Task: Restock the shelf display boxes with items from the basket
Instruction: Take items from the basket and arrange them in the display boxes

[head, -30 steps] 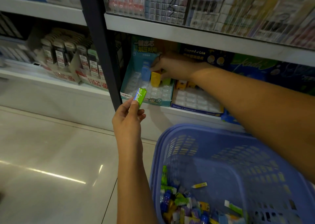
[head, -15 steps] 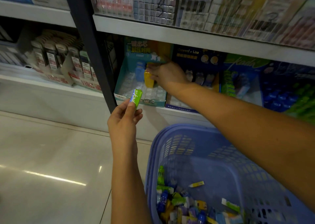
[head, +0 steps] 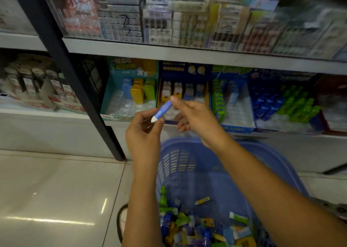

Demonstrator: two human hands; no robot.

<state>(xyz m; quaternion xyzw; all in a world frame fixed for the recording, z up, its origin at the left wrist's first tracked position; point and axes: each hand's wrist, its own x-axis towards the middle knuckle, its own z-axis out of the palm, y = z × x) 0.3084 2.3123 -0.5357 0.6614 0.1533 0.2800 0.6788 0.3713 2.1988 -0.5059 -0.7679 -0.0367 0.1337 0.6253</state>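
Mid-restock: holding blue stick item [head: 162, 110] w/ both hands above basket [head: 176, 164], just in front of shelf [head: 116, 123] front edge, left hand [head: 144, 135] pinching white tip, right hand [head: 195, 119] pinching top end. Prob next: let go w/ left, carry to display box [head: 238, 119] w/ matching pale-blue stick, right of centre on shelf, slot upright in free cell

Head camera: faces forward-down, close over basket [head: 187, 152], looking into lower shelf [head: 187, 56].
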